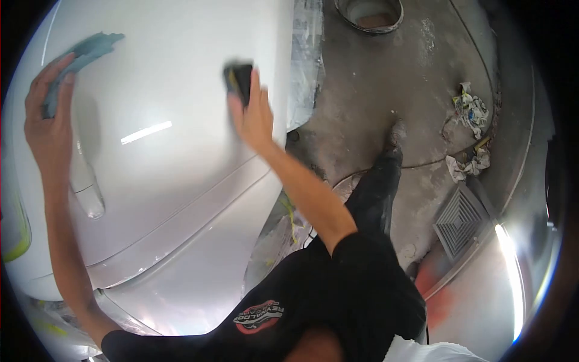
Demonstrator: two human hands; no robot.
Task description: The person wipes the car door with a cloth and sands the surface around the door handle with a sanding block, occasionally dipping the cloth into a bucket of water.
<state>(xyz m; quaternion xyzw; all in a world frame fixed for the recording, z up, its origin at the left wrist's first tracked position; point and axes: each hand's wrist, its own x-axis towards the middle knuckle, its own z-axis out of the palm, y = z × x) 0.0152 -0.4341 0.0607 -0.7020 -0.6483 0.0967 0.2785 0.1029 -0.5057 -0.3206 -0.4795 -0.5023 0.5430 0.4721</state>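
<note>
A white car panel (pixel 169 72) with a door handle (pixel 90 202) fills the left side of the view. At its far left, my left hand (pixel 51 123) holds a grey-blue cloth (pixel 93 49) against the surface, fingers curved over it. Toward the panel's right edge, my right hand (pixel 256 120) grips a dark sanding block (pixel 241 78), slightly blurred. My thumb and fingers are on either side of the block. Its underside is hidden.
A round bucket (pixel 371 29) stands on the stained floor (pixel 386 72) at the top. Crumpled masking paper (pixel 470 111) and a square vent grille (pixel 460 220) lie to the right. Masking sheet (pixel 304 66) borders the panel. A hose (pixel 416 166) crosses the floor near my leg.
</note>
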